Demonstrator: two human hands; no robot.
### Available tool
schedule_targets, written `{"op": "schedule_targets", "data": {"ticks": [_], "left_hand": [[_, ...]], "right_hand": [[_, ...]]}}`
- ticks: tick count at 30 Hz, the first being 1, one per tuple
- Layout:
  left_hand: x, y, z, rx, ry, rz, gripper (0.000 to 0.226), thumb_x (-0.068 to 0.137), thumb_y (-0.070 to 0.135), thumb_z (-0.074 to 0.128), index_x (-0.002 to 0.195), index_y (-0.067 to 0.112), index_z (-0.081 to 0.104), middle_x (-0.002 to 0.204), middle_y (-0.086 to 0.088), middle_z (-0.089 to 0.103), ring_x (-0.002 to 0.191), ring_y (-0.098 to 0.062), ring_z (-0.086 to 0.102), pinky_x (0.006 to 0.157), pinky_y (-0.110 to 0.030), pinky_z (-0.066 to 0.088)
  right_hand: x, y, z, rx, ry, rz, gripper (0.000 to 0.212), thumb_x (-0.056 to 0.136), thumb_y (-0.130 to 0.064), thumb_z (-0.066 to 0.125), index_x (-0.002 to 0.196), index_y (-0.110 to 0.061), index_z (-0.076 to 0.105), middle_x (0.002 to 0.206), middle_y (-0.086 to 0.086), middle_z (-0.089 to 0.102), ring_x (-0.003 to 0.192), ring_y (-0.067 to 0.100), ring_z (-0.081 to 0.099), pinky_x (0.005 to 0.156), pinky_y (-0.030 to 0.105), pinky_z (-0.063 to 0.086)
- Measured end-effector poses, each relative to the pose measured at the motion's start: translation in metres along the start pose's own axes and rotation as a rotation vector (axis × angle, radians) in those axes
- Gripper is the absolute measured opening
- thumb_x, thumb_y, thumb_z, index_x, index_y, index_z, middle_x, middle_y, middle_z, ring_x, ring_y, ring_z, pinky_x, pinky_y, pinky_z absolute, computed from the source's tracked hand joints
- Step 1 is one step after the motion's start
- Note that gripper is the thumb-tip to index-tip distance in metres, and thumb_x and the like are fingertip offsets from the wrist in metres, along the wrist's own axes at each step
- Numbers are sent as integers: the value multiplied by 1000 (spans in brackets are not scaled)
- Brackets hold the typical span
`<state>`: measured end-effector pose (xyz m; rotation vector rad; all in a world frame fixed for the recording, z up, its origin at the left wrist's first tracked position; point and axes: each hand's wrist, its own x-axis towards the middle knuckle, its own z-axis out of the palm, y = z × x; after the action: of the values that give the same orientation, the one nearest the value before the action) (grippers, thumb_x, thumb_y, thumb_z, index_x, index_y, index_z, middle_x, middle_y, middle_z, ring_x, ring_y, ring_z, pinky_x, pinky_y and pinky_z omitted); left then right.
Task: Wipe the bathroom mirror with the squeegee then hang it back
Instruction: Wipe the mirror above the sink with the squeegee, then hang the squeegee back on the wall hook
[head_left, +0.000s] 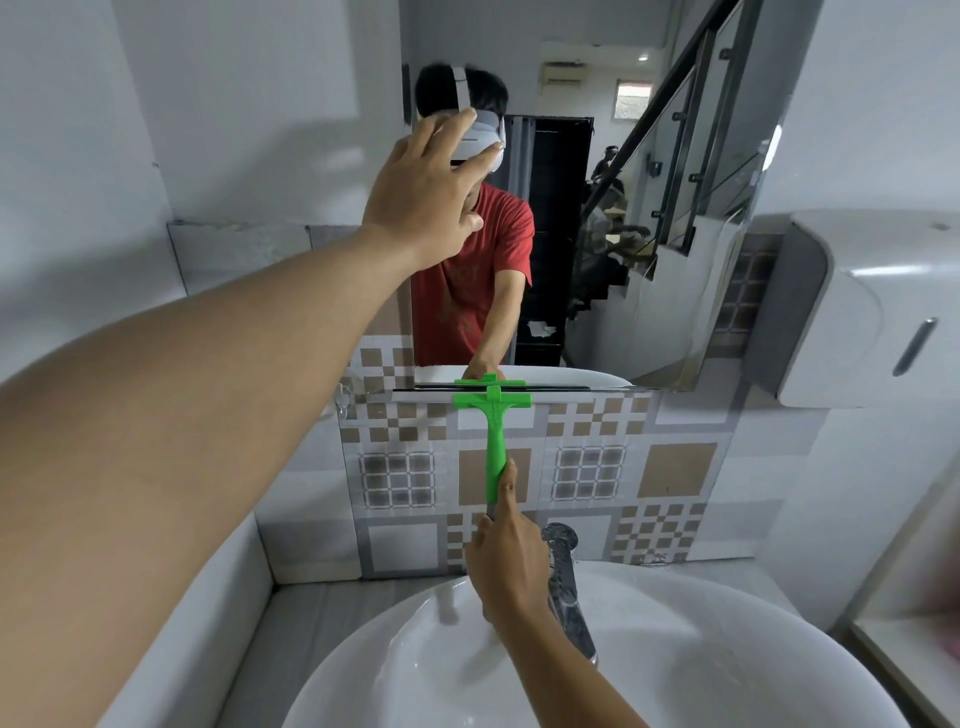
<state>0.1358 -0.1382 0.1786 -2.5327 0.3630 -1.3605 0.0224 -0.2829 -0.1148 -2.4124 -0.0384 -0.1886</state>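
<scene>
A green squeegee (493, 421) stands upright against the wall, its wide blade lying along the bottom edge of the bathroom mirror (649, 218). My right hand (506, 561) is shut on the lower end of its handle, above the sink. My left hand (428, 192) is raised with fingers spread, its palm flat against the left part of the mirror, and it holds nothing. The mirror reflects a person in a red shirt and a staircase.
A white round sink (675, 649) lies right below, with a chrome tap (566, 582) just right of my right hand. A white paper dispenser (857, 306) hangs right of the mirror. Patterned tiles (675, 467) cover the wall under the mirror. A small hook (344, 396) sits at the mirror's lower left.
</scene>
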Motion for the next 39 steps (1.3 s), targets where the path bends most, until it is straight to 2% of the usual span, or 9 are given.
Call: {"op": "schedule_targets", "data": {"ticks": [9, 12, 15, 18, 21, 24, 31, 35, 39], "left_hand": [[-2, 4, -3, -3, -30, 3, 74, 87, 35, 71, 152, 19, 40, 161, -16, 29, 145, -39, 29, 115, -53, 35], [-11, 11, -7, -11, -43, -4, 70, 86, 31, 70, 149, 18, 43, 157, -17, 33, 141, -40, 33, 113, -54, 37], [-25, 23, -12, -35, -45, 3, 66, 86, 29, 69, 146, 16, 47, 153, -17, 39, 137, -39, 38, 111, -54, 41], [-38, 39, -27, -84, -72, -3, 64, 85, 31, 73, 143, 15, 52, 149, -16, 44, 135, -38, 42, 110, -52, 42], [-52, 64, -49, -185, -65, -16, 48, 87, 28, 70, 133, 14, 63, 134, -12, 61, 125, -34, 52, 107, -49, 44], [-85, 105, -68, -367, -106, 26, 30, 91, 19, 63, 119, 12, 72, 111, -8, 74, 108, -28, 63, 99, -44, 50], [-142, 183, -103, -586, -592, -25, 43, 94, 18, 66, 136, 24, 64, 134, -2, 67, 122, -21, 61, 105, -37, 48], [-145, 198, -109, -664, -592, -112, 37, 94, 25, 69, 131, 27, 68, 122, 3, 73, 105, -16, 67, 95, -38, 55], [-143, 212, -119, -783, -554, -197, 30, 93, 25, 71, 122, 23, 72, 114, 2, 75, 95, -12, 67, 89, -35, 57]], "right_hand": [[-17, 6, -22, 0, -46, -3, 80, 102, -23, 53, 159, -30, -3, 112, 2, 71, 75, 11, 61, 62, 26, 54], [-21, 8, -35, 16, -23, -8, 70, 102, -24, 53, 159, -27, 12, 106, 2, 70, 78, 15, 65, 65, 30, 58], [-24, 10, -57, 4, 24, -29, 37, 100, -22, 53, 135, -16, 43, 92, 0, 66, 76, 18, 65, 66, 37, 60], [-28, 11, -90, -12, 16, -48, 21, 102, -25, 52, 119, -13, 47, 84, -4, 60, 65, 11, 60, 52, 24, 50], [-30, 14, -126, -108, 5, -87, 23, 101, -22, 54, 120, -12, 46, 88, -2, 64, 65, 10, 62, 55, 27, 57], [-31, 19, -169, -335, -5, -178, 22, 101, -21, 53, 121, -14, 48, 87, -1, 62, 58, 9, 53, 48, 23, 44], [-41, 19, -261, -697, 89, -466, 19, 98, -12, 49, 106, -20, 64, 95, 0, 69, 75, 21, 64, 66, 33, 51], [-45, 16, -293, -719, 111, -589, 23, 95, -6, 53, 99, -24, 67, 101, -2, 70, 91, 22, 66, 77, 33, 51], [-41, 12, -309, -742, 79, -761, 24, 96, -7, 57, 104, -25, 71, 106, -7, 73, 99, 13, 67, 116, 37, 34]]}}
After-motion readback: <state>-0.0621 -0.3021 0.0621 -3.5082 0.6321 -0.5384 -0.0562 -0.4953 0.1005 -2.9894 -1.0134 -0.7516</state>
